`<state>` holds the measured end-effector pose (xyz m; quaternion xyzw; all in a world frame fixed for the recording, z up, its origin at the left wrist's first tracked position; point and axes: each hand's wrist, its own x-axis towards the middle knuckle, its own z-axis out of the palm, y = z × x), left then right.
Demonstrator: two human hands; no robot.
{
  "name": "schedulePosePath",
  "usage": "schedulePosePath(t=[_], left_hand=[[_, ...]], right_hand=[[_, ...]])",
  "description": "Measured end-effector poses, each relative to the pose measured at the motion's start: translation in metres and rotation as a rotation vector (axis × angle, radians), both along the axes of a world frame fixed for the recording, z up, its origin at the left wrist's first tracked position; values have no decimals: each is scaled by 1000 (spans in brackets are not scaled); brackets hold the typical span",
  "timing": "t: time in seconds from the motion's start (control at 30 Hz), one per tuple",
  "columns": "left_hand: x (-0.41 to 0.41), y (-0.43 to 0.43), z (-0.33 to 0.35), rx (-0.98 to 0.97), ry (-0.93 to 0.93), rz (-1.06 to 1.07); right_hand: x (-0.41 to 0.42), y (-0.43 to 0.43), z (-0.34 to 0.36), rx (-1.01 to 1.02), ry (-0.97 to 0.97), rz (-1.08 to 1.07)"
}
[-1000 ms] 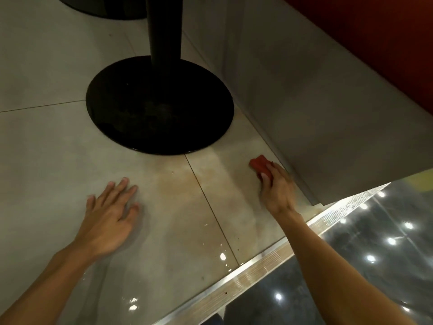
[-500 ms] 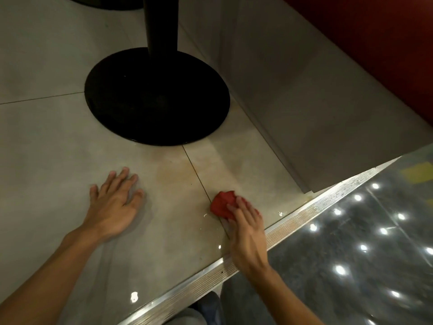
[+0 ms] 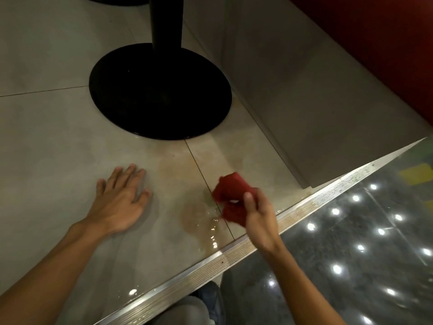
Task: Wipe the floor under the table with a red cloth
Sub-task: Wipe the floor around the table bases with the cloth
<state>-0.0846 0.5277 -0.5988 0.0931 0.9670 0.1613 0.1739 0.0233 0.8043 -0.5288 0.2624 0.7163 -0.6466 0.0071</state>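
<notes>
My right hand (image 3: 259, 218) grips the crumpled red cloth (image 3: 232, 195) and holds it just above the beige floor tiles (image 3: 58, 146), near the metal step edge. Below the cloth lies a wet brownish patch (image 3: 199, 214) with small glints of water. My left hand (image 3: 120, 200) rests flat on the tile with its fingers spread, to the left of the patch. The black round table base (image 3: 159, 92) and its post (image 3: 166, 22) stand beyond both hands.
A ribbed metal edge strip (image 3: 234, 254) runs diagonally in front of a lower glossy dark floor (image 3: 351, 242). A grey panel (image 3: 316, 95) with a red surface (image 3: 375, 38) above it rises at the right. My knee (image 3: 185, 310) shows at the bottom.
My right hand drew the cloth back from near the grey panel toward the step edge, then lifted it off the floor, bunched. The left hand stayed planted.
</notes>
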Motion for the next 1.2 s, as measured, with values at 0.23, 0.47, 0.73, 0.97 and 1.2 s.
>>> schedulePosePath(t=[0.23, 0.47, 0.73, 0.97, 1.2], left_hand=[[18, 1, -4, 0, -53, -12], [18, 4, -6, -8, -38, 1], [18, 2, -6, 32, -28, 11], [14, -4, -4, 143, -48, 28], [11, -18, -2, 189, 31, 50]], right_hand=[[12, 26, -25, 867, -90, 115], [31, -42, -58, 960, -262, 224], [32, -93, -66, 1049, -57, 514], [41, -103, -65, 948, 132, 822], [22, -85, -22, 233, 41, 603]])
